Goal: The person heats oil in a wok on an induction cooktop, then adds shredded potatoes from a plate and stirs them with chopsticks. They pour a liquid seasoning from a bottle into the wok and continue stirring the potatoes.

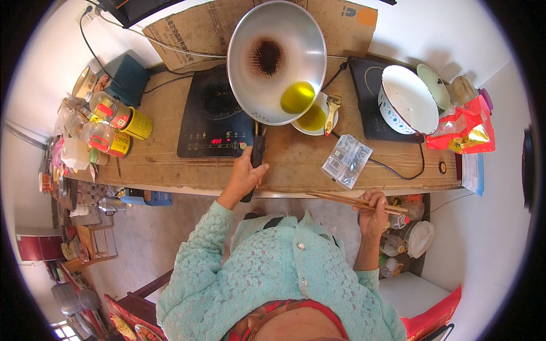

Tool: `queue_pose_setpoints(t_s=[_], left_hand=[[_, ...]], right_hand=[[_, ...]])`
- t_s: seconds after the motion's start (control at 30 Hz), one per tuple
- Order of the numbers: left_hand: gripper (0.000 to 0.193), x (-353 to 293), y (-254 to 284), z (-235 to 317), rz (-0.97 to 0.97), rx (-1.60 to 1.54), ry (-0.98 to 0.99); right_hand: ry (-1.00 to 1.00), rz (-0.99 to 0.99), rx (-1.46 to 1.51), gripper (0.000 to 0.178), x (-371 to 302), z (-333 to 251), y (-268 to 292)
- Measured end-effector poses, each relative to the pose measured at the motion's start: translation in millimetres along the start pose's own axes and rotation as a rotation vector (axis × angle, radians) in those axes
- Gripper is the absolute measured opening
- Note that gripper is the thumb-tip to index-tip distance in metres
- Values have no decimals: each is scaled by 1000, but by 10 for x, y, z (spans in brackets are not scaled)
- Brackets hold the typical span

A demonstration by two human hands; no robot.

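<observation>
My left hand (245, 177) is closed round the black handle (258, 150) of a large silver wok (250, 85), its index finger reaching toward the lit control panel of the induction cooker (196, 122). The wok tilts to the near right, and yellow-green oil (297, 98) pools on that side; a brown scorched patch marks its middle. Below the wok's right rim is a small white bowl (335, 120) holding more oil, partly hidden by the wok. A flat brush (332, 109) leans on that bowl. At the table's front edge, my right hand (373, 213) grips wooden chopsticks (341, 200), tips pointing left.
A clear plastic package (348, 161) lies near the front edge. At right, a white enamel basin (406, 96) sits on a second black cooker (364, 85), beside a red bag (463, 128). Bottles (111, 111) crowd the left end. Cords cross the table (290, 165).
</observation>
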State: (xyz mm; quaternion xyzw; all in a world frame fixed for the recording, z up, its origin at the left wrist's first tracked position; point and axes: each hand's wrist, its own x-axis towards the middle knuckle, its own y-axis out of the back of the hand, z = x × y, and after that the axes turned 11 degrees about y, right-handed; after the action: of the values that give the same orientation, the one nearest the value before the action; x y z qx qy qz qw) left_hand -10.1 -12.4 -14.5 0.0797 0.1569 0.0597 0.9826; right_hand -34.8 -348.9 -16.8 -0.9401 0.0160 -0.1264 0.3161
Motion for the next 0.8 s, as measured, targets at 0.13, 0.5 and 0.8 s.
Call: queue_pose_setpoints(t_s=[0.13,0.5,0.8], left_hand=[[34,3,-13,-2,12,17,-18],[31,1,-7,36,20,55,-4],[34,29,-26,-11,6,58,14]], right_hand=[[3,-5,-8,38,9,-7,1],[-2,-18,4,35,12,1,-26],[3,-14,5,35,13,3,1]])
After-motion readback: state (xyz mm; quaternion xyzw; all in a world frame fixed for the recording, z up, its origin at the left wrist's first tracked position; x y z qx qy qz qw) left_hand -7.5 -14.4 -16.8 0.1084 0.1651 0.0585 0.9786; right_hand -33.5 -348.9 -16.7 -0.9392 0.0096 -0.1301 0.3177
